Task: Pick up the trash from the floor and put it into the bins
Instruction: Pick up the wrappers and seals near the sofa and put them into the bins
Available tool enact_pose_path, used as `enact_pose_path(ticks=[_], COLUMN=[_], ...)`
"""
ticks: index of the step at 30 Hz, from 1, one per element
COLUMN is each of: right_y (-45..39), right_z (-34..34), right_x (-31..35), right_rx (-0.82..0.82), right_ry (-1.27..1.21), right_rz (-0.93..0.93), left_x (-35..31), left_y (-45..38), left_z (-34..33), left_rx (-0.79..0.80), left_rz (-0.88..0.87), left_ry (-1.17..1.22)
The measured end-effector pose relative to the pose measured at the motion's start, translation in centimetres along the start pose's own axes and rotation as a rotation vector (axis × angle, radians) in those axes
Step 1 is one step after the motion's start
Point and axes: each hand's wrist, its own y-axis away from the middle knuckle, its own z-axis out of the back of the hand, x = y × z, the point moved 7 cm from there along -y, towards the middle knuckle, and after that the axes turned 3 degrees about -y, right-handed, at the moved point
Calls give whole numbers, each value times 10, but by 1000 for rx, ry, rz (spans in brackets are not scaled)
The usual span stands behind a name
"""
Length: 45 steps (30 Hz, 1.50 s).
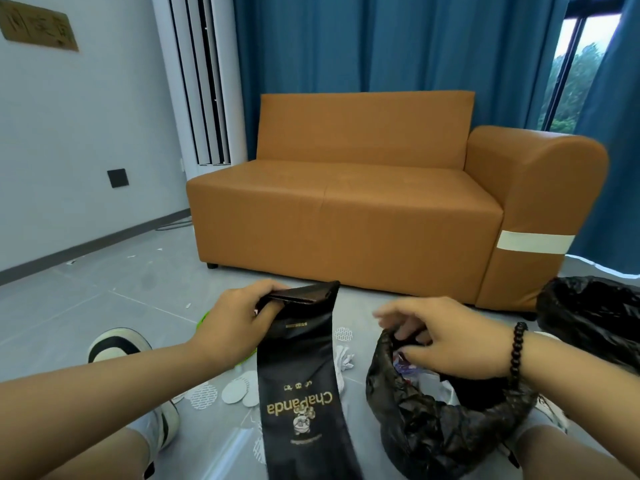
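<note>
Trash bag (301, 375) (bottom cut off) pinched by left hand (232, 317); right hand (446, 341) grips bin liner (433, 431).

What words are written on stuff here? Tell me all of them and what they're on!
"ChaPanda": gold letters, upside down, on the long black bag that the left hand holds.
Small gold lines near the bag's top and under its panda picture: too small to read.
Wooden wall sign, top left: carved characters, too blurred to read.
</note>
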Motion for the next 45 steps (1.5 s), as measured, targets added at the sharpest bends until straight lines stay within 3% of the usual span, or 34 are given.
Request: enact_pose_path(ticks=[5, 9, 12, 19, 24, 28, 37, 45], right_y=[3, 3, -1, -3, -5, -10, -9, 0], right_z=[25, 12, -1, -2, -4, 1, 15, 10], right_x=[25, 48, 53, 55, 61, 55, 49, 62], right_rx=[-386, -432, -394, -432, -474, -475, -567, -675], right_ry=[-144, -42, 27, 44, 129, -21, -149, 75], right_rz=[211, 365, 380, 403, 445, 426, 395, 593], left_x=[-33, -47, -52, -44, -39, -36, -33, -34], left_y=[5, 13, 17, 14, 14, 17, 18, 17], left_z=[-12, -21, -24, -22, -33, -38, -37, -41], left_rx=[138, 184, 199, 144, 296, 428, 576, 568], left_rz=[-194, -301, -301, -139, -11, 85, 168, 224], left_ry=[-25, -50, -14, 230, 483, 666, 815, 915])
